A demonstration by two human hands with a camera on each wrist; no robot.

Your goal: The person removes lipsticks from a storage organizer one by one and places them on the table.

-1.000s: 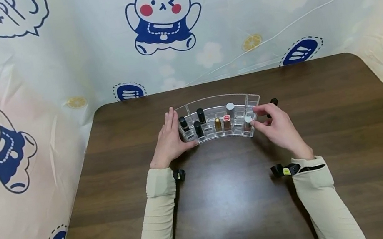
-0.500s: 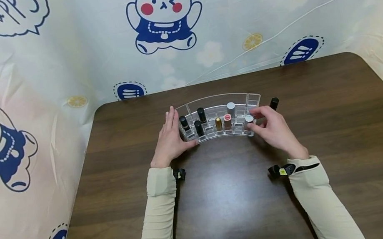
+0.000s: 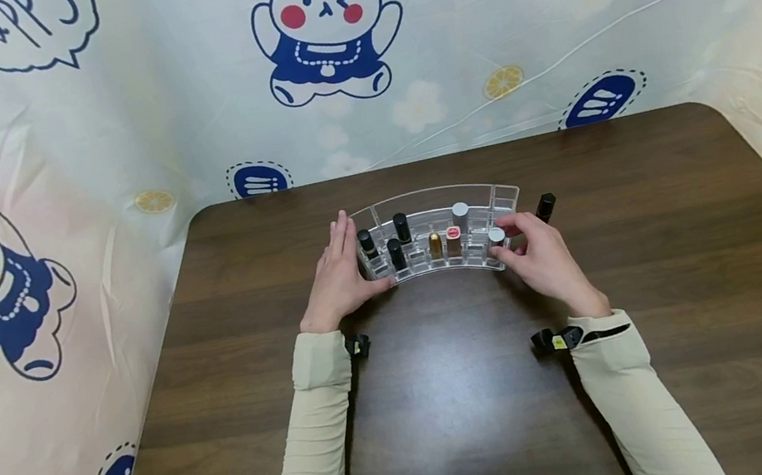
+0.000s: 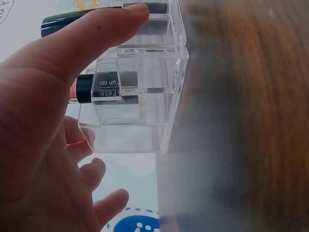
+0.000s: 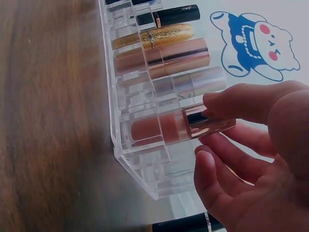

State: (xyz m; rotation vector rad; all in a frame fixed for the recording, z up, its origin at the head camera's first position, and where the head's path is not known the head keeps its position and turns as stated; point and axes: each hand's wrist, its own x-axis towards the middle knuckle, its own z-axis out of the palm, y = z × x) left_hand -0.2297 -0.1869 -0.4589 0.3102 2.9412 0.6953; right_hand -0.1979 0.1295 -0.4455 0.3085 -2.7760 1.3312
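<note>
A clear curved cosmetics organizer stands on the table with several lipsticks and tubes upright in its slots. My left hand rests at its left end, fingers fairly straight along the side. Its thumb lies across the front. My right hand pinches the shiny cap of a lip gloss tube between thumb and fingers. That tube's pinkish-brown lower part sits in a front slot at the right end. Beside it stand a silvery tube, a rose-gold tube and a gold lipstick.
A black-capped tube is just right of the organizer, beyond my right hand. Black-capped tubes fill slots on the left side. The brown wooden table backs onto a printed cloth.
My right hand has moved slightly left and its fingers have closed on the lip gloss cap, which was at its fingertips. The left hand and organizer look unmoved.
</note>
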